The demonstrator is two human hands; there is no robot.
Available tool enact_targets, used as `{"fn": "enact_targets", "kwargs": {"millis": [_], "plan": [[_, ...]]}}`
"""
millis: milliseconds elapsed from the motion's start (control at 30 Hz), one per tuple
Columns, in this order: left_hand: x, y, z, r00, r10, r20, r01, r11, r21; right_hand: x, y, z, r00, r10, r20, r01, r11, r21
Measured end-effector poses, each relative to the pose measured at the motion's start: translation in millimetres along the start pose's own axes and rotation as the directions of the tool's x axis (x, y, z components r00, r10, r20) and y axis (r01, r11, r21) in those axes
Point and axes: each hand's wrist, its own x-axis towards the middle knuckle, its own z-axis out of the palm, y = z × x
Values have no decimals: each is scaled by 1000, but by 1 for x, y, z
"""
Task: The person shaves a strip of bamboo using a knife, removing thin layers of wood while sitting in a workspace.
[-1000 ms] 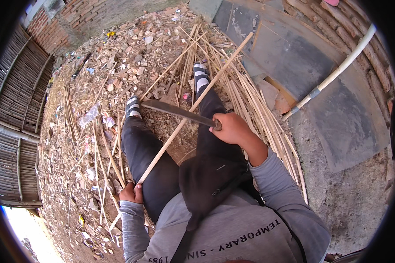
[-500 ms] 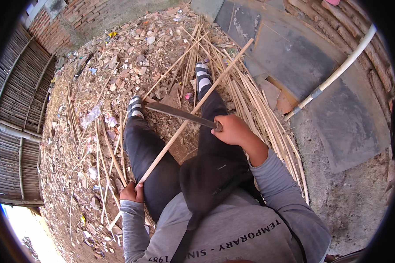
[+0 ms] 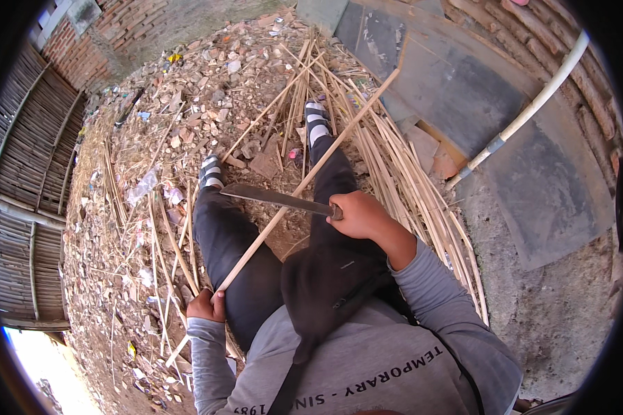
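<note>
— What does the seated person hold?

— The right hand [image 3: 362,216] is wrapped tight around the handle of a long dark blade [image 3: 277,198], its grip pressed together on the handle. The blade lies flat, pointing to the person's left, above the black-trousered knees.

— And the other hand?

— The left hand [image 3: 204,306] is fisted around the low end of a long pale bamboo strip [image 3: 304,183], grip closed on it beside the left thigh. The strip runs up and to the right between the legs, passes under the blade where the two cross, and ends near a grey slab [image 3: 422,69] leaning on the brick wall.

— What surrounds the work?

— A heap of split bamboo strips [image 3: 415,180] fans out on the ground to the right of the legs, just beside the right foot in its striped sock [image 3: 316,124]. Rubble, wood chips and scraps of litter cover the dirt ground [image 3: 152,173] to the left. A white pipe [image 3: 526,114] slants across the concrete at upper right. A woven bamboo fence [image 3: 28,207] curves along the left edge.

— Any containers?

— Only a black bag [image 3: 325,283] on the person's chest, closed; its contents cannot be seen.
</note>
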Motion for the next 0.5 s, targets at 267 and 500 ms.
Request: {"fn": "enact_targets", "kwargs": {"millis": [267, 500], "plan": [[-2, -9, 13, 1000, 5, -22, -6, 999, -37, 9, 13, -31, 969, 130, -208, -115, 990, 84], [0, -2, 1, 1000, 2, 10, -1, 1000, -8, 0, 6, -14, 998, 55, 8, -55, 998, 34]]}}
